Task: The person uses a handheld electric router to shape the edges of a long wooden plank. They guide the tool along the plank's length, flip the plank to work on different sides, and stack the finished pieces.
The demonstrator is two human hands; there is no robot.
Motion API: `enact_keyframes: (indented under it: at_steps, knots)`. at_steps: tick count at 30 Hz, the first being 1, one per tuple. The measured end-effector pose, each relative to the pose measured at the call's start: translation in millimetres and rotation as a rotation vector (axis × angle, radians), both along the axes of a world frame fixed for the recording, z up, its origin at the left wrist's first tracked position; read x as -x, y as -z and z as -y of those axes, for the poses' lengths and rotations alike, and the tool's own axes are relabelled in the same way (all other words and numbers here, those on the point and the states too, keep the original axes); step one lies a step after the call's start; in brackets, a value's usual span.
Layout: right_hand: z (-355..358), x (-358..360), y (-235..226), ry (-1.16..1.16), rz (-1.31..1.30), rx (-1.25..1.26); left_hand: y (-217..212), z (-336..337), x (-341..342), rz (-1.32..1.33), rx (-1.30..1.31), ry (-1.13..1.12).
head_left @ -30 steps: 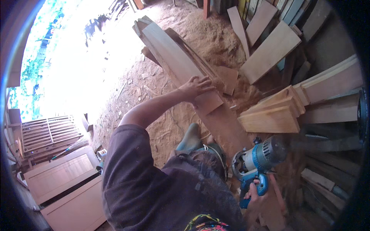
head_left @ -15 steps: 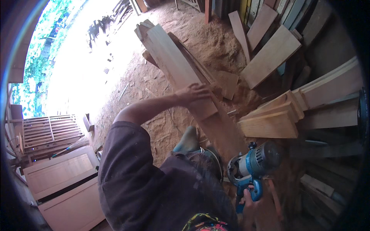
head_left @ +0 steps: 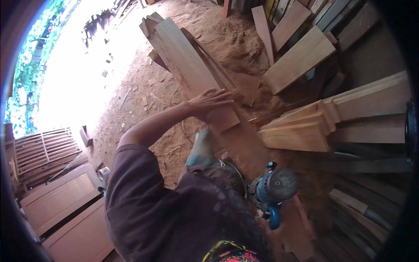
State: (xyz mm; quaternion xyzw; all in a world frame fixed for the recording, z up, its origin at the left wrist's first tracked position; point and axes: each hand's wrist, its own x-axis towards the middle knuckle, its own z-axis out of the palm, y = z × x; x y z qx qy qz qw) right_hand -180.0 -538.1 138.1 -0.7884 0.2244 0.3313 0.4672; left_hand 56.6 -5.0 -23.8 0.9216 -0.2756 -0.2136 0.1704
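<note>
My left hand (head_left: 210, 103) lies flat with fingers stretched across the near end of a pale wooden board (head_left: 185, 59). That board rests on a long dusty plank (head_left: 246, 146) running down toward me. In my right hand (head_left: 265, 222), low and to the right, is a blue-and-grey router (head_left: 279, 185), gripped by its blue handle. The router's motor end faces up, beside the near part of the plank. Its underside is hidden, and my right hand is partly covered and blurred.
Stacked light boards (head_left: 299, 133) stick out on the right, and planks (head_left: 301, 59) lean at the back right. Sawdust (head_left: 235, 39) covers the ground. Panelled doors (head_left: 63, 198) and a slatted frame (head_left: 46, 148) are at the left. A bare foot or trouser leg shows below my arm.
The router has moved left and tipped more upright, its motor end now facing up. My left hand stays on the board, its fingers stretched straighter. The whole view has shifted slightly.
</note>
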Motion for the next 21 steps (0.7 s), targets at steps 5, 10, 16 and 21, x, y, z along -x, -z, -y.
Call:
enact_keyframes:
  at_steps: [5,10,16,21]
  knots:
    - [-67,-46,-46,0.075,-0.042,0.096,-3,-60,-11,0.027,0.169,-0.362]
    - [-170,-119,-91,-0.057,-0.068,0.235,55,-213,-66,0.377,-0.010,-1.135]
    - [-278,-204,-37,-0.052,0.246,0.041,97,-286,-128,0.419,0.343,-1.615]
    - [-427,-324,13,-0.116,0.394,-0.160,97,-271,-133,0.499,0.364,-1.667]
